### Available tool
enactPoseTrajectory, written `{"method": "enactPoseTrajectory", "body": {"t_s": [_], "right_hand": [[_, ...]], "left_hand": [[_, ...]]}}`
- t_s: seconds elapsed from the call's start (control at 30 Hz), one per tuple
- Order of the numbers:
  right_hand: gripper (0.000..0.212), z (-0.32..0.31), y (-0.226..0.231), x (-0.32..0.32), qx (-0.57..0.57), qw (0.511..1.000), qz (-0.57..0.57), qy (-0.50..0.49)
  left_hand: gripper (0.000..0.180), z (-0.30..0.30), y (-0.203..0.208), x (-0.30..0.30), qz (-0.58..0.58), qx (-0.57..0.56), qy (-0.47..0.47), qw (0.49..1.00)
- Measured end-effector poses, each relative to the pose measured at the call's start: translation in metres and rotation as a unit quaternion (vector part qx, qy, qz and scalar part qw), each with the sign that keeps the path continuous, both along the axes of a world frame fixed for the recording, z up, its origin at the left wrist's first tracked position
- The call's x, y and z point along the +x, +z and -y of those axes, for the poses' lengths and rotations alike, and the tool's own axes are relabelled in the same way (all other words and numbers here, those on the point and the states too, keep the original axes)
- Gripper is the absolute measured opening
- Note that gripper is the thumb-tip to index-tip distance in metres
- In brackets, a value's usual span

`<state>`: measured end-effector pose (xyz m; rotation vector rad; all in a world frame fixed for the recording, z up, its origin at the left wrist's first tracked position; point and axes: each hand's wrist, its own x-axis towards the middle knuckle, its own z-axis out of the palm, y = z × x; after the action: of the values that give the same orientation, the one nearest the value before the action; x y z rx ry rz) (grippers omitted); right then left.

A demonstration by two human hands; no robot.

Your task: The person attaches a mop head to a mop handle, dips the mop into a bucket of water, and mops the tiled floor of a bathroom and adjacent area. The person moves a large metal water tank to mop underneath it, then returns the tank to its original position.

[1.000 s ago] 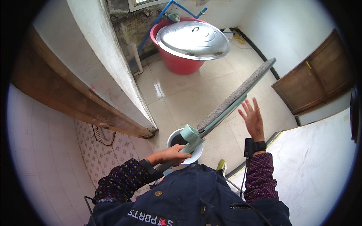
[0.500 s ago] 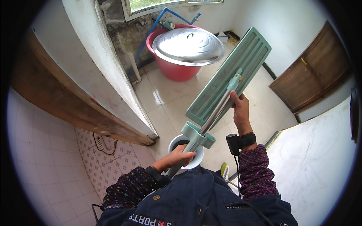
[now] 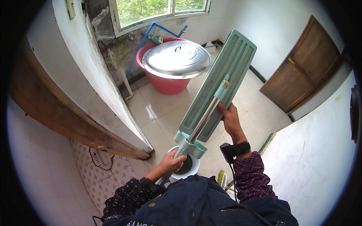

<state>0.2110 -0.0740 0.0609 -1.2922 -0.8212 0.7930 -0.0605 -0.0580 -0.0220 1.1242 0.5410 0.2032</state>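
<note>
I hold a flat mop up at a slant, its green ribbed head plate pointing away to the upper right. A steel pole joins the plate at a hinge, and a pale green wringer collar sits lower on the pole. My left hand is wrapped round the green handle just below the collar. My right hand grips the mop head at its right edge, thumb on the plate beside the pole; its other fingers are mostly hidden. Beneath the collar stands a white bucket with dark contents, partly covered by the mop and my left hand.
A red tub with a domed metal lid stands under the window, by a blue pipe. A wooden door is at right. Left are a wall end and a squat toilet. A green-bristled brush lies near my feet.
The mop has shifted left and its plate has folded closer to the pole and collar. My right hand has moved slightly left and down. The view has tilted up, showing more window.
</note>
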Motion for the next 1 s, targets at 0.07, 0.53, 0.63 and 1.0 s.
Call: {"method": "enactPoseTrajectory", "body": {"t_s": [0.07,0.53,0.63,1.0], "right_hand": [[0.043,0.002,0.001,0.002,-0.033,0.999,0.033,-0.021],[0.046,0.001,-0.041,-0.003,-0.021,0.996,-0.002,-0.083],[0.037,0.006,-0.053,-0.005,-0.036,0.995,-0.097,-0.015],[0.048,0.032,-0.12,-0.074,-0.145,0.936,-0.282,0.156]], "left_hand": [[0.024,0.001,-0.002,0.0,0.0,-0.007,0.013,1.0],[0.033,0.007,-0.014,0.008,-0.113,0.13,0.065,0.983],[0.039,0.005,-0.02,0.008,-0.151,0.211,0.073,0.963],[0.048,0.0,-0.035,-0.011,-0.231,0.398,-0.019,0.888]]}}
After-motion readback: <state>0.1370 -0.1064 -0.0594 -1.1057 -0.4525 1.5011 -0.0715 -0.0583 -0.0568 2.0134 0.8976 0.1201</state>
